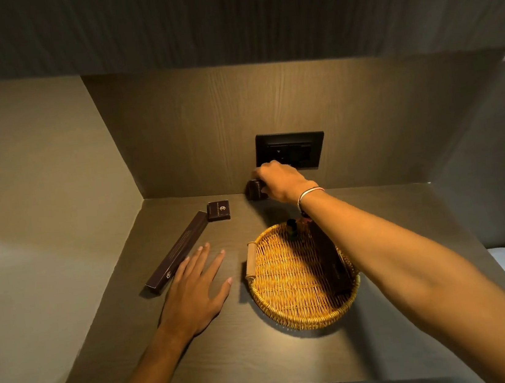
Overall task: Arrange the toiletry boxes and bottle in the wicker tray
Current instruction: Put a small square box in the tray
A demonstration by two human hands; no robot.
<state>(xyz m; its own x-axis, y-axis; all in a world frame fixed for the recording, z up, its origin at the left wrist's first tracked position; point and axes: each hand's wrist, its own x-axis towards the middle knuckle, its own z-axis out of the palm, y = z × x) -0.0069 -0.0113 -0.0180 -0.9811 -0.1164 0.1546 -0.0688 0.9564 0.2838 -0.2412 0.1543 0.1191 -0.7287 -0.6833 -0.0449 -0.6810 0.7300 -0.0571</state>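
My left hand (193,290) lies palm-down on the dark wood-grain shelf (220,349), its fingers (203,255) spread and straight, gripping nothing; the fingertips point toward the back wall. Just beside this hand, on its left, lies the long, slim dark-brown cardboard box (177,253), set on a diagonal, with its near end close to the shelf's left edge. To the right of the hand sits the oval, honey-coloured wicker tray (292,282), with a pale wooden handle (250,260) on its left rim. Inside the tray, along its right side, lies a second long dark-brown box (331,261), partly covered by my right forearm. At the tray's far rim stands a small dark bottle with a black cap (292,228); I cannot tell its colour more exactly in the shadow. Beyond the tip of the long box on the shelf rests a small, square dark-brown box with a pale printed logo (218,210), touching or nearly touching that tip. Farther back, near the rear wall, my right hand (280,182), with a thin pale bracelet (309,195) at the wrist, reaches across the tray and closes its fingers on another small dark-brown box (255,190), held at the shelf's back edge. Behind the hand, a black rectangular socket plate (290,149) is mounted on the wood-panelled wall (191,128).
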